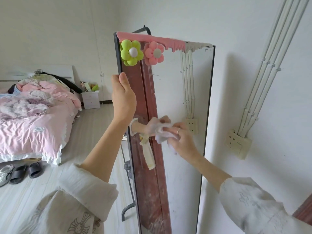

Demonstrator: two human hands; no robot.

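Note:
A tall standing mirror with a dark frame fills the middle of the view. Pink and white foam trim runs along its top, with a green plush flower and a pink plush flower below it. My left hand grips the mirror's left edge, thumb on the glass side. My right hand holds a crumpled white cloth against the glass at mid height. The glass reflects that hand, a red-brown door and wall conduits.
A bed with pink bedding stands at the left, slippers on the floor beside it, and a small white nightstand behind. On the right wall are white conduits and a socket box. The mirror's metal stand reaches the floor.

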